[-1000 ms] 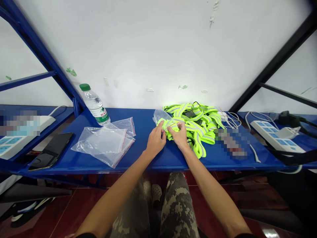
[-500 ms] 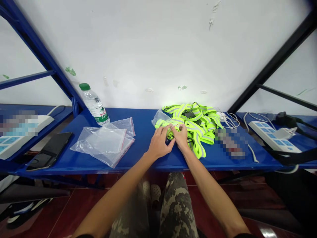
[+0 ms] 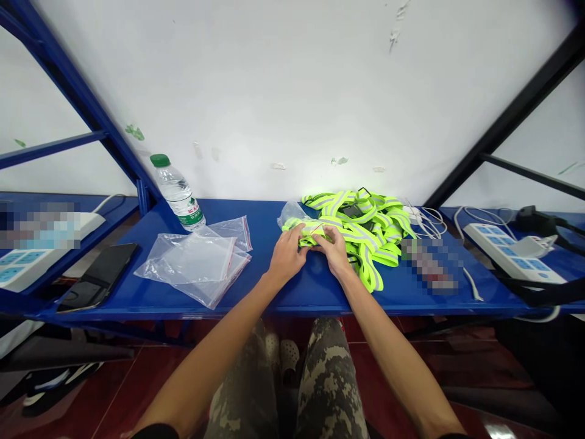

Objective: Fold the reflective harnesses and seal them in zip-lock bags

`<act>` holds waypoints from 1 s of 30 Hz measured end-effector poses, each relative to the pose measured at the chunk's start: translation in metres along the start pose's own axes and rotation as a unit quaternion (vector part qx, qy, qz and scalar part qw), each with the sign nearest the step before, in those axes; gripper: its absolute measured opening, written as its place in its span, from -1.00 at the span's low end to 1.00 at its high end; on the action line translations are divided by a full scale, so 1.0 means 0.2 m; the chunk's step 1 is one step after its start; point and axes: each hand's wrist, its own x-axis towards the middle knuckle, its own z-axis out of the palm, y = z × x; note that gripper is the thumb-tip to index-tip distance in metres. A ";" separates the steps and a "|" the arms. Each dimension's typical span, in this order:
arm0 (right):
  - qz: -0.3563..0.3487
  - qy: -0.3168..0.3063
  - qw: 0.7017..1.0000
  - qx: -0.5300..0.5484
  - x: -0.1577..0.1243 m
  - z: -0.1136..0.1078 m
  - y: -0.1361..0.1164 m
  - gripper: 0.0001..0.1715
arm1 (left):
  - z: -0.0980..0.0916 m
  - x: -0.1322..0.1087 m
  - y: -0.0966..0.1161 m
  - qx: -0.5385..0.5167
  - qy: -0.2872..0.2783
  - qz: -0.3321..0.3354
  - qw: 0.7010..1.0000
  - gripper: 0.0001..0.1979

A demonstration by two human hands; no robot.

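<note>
A small clear zip bag (image 3: 292,217) with a neon-yellow reflective band inside lies on the blue shelf (image 3: 274,286), just left of a heap of neon-yellow reflective bands (image 3: 365,225). My left hand (image 3: 287,256) and my right hand (image 3: 334,250) meet at the bag's near edge. The fingers of both hands are pinched on its red-lined mouth. The fingertips partly hide the bag's opening.
A pile of empty clear zip bags (image 3: 196,259) lies to the left, behind it a water bottle (image 3: 177,192). A black phone (image 3: 98,277) sits at the shelf's left end. Power strips (image 3: 512,251) and white cables (image 3: 429,222) lie to the right. Blue and black rack posts frame the white wall.
Both hands dropped from a raised pinch down onto the shelf and stay closed on the bag's mouth. The bag with the band now lies flatter on the shelf.
</note>
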 end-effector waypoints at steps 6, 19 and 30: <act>-0.020 0.005 1.000 -0.014 0.02 0.00 0.02 -0.52 | -0.02 0.01 -0.05 -0.007 -0.012 -0.020 1.000 -0.68; -0.052 0.058 0.996 -0.044 0.05 -0.02 0.08 -0.58 | -0.03 0.03 -0.02 -0.022 -0.037 -0.019 0.999 -0.85; -0.133 -0.029 0.963 -0.231 0.02 -0.04 0.11 -0.76 | -0.04 0.04 -0.04 0.154 -0.060 -0.064 0.984 -0.93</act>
